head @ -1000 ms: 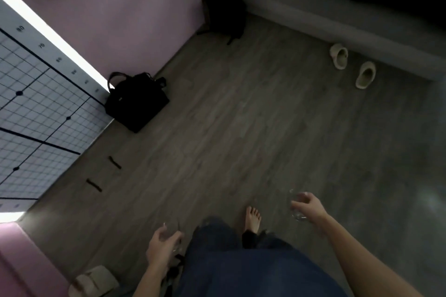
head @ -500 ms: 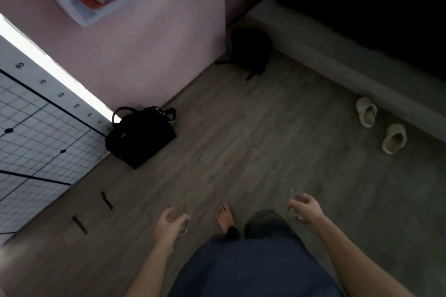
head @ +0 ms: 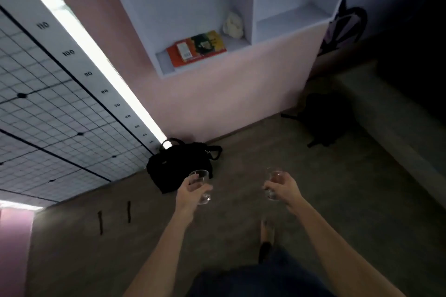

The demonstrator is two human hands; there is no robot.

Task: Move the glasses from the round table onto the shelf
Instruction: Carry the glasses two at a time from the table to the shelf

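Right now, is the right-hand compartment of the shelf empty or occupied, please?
Empty, as far as visible: the right compartment shows only its bare white floor, while the left compartment holds books and a pale object.

Black handbag [head: 179,166] on the floor against the pink wall [head: 217,94]; dark backpack [head: 323,118] farther right; grid panel [head: 48,113] with numbered scale leaning left.

Both hands have come up from beside the hips and reach forward: the left hand [head: 190,194] now lifts its clear drinking glass [head: 200,187] in front of the black handbag [head: 179,167], the right hand [head: 283,189] raises the second clear glass [head: 272,185]. The white wall shelf [head: 205,65] with its orange book [head: 196,48] has come fully into view.
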